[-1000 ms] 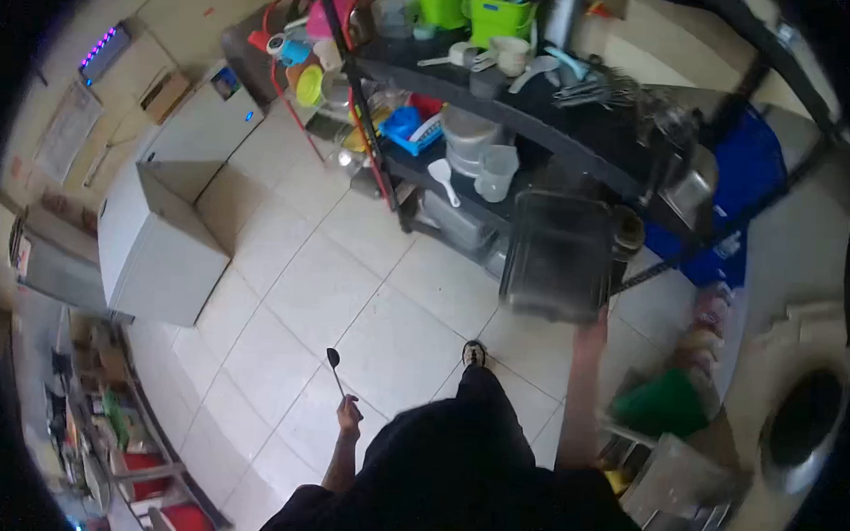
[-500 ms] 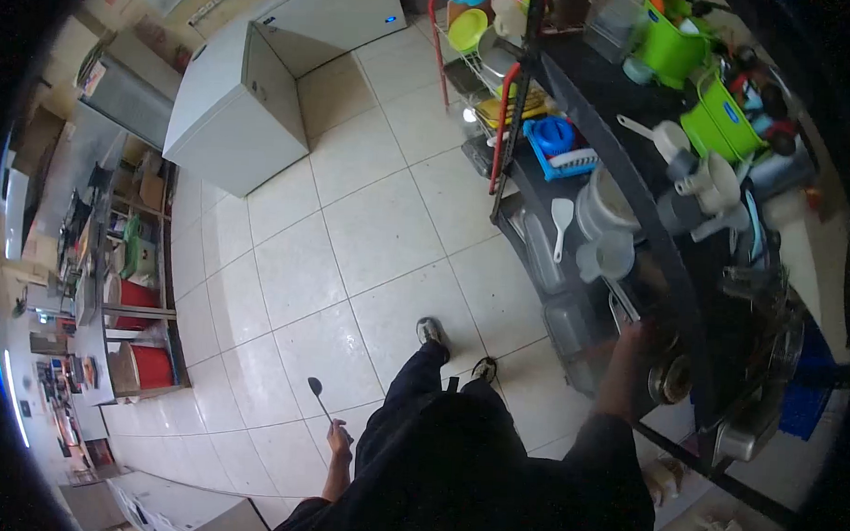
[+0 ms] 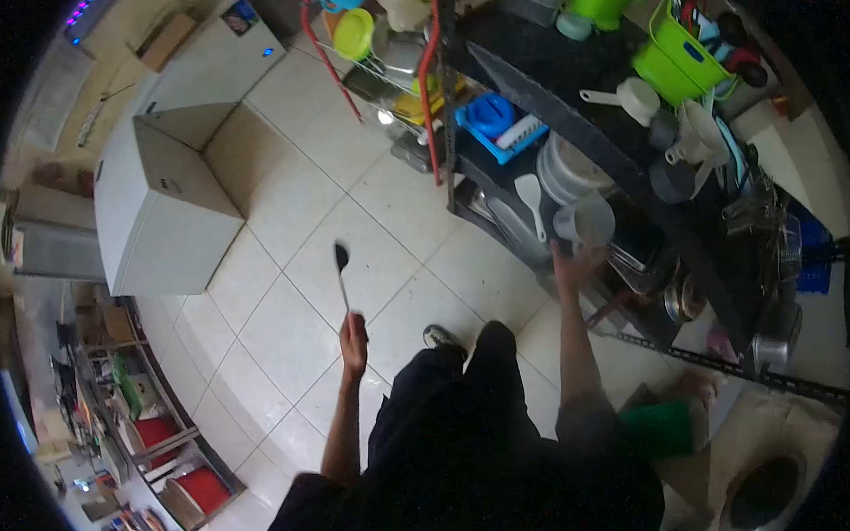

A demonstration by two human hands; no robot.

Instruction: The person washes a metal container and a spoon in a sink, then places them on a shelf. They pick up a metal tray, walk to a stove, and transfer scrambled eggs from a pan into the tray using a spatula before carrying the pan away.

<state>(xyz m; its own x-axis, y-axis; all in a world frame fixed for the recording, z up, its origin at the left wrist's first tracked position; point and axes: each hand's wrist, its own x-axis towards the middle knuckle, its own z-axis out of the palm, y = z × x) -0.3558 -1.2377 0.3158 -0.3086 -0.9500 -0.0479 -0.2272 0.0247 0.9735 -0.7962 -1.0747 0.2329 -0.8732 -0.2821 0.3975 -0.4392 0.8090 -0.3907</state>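
In my left hand [image 3: 354, 345] is a ladle [image 3: 342, 279] with a dark bowl and thin pale handle, held upright over the floor. My fingers wrap round the handle's end. On the right, my right hand [image 3: 576, 269] reaches to the lower shelf, blurred, with fingers spread at the underside of a clear plastic jug [image 3: 590, 218]. A white spatula [image 3: 531, 202] lies just left of the jug. Behind it stand stacked pale round containers [image 3: 564, 167]. Dark trays [image 3: 636, 249] sit to the right of my hand.
A black shelf rack [image 3: 580, 112] fills the right side, with a blue basket [image 3: 501, 128], a white-handled pan [image 3: 627, 99] and green bins [image 3: 680, 64]. White freezers [image 3: 165, 210] stand at the left. A green container [image 3: 665, 426] is beside my right elbow.
My view has turned right. The left hand has raised the ladle forward. My right hand has shifted from the trays' edge to the clear jug.
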